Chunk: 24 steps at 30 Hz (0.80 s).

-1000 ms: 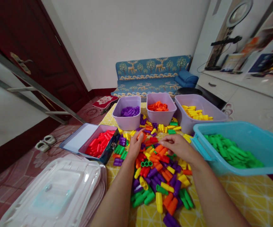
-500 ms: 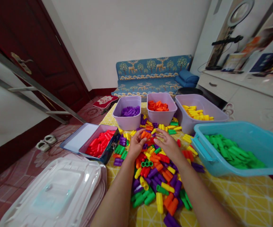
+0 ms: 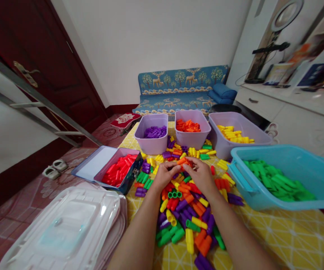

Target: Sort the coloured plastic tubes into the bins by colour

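My left hand (image 3: pixel 165 174) and my right hand (image 3: pixel 200 174) meet over a heap of coloured plastic tube pieces (image 3: pixel 190 210). Between their fingertips is an orange tube piece (image 3: pixel 182 161), gripped from both sides. Something reddish shows by my right fingers, partly hidden. Below the hands lie mixed purple, green, yellow, red and orange pieces, spread on a yellow patterned tablecloth (image 3: pixel 285 240).
Lilac bins hold purple (image 3: pixel 150 146), orange (image 3: pixel 191 139) and yellow pieces (image 3: pixel 236 135). At right, a turquoise basket (image 3: pixel 279 152) contains green pieces; at left, an open tin box (image 3: pixel 130 176) contains red ones. Stacked clear lids (image 3: pixel 63 221) lie front left.
My right hand has moved left and closed in beside my left hand. The orange piece has shifted slightly right, and the fingers of both hands now meet on it.
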{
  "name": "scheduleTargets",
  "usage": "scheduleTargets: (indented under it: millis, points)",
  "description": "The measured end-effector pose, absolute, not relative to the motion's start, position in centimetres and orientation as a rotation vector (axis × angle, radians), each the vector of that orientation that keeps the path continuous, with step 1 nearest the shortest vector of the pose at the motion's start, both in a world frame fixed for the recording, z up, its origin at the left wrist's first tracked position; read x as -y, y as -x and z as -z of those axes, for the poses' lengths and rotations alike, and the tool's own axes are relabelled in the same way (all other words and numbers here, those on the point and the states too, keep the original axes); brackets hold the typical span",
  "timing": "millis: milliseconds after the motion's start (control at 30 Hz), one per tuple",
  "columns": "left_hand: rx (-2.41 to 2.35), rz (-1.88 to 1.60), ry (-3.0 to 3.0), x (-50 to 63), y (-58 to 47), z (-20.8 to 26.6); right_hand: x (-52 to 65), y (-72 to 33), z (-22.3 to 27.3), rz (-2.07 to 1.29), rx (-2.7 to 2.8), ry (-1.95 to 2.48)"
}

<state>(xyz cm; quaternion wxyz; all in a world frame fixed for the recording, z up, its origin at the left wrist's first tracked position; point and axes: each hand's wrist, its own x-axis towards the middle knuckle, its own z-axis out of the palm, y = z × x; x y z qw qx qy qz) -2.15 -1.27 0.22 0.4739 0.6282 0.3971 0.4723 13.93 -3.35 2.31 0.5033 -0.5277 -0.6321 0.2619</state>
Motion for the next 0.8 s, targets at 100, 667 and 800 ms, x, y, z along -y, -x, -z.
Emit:
scheduleTargets:
  millis: [100, 667, 800]
  points:
    - [-1.011, -1.203, -1.525, 1.1, 2.2, -0.1, 3.3, -15.0, -2.5, -0.786, 1.465, 1.292]
    - [-1.223, -1.339, -1.599, 0.6, 2.4, 0.3, 3.0, -16.5, -3.5, -0.576, 1.478, 1.351]
    - [-1.655, -1.436, -1.844, 0.6, 3.0, 0.2, 3.1, -16.8, -1.6, -0.324, 1.787, 1.774]
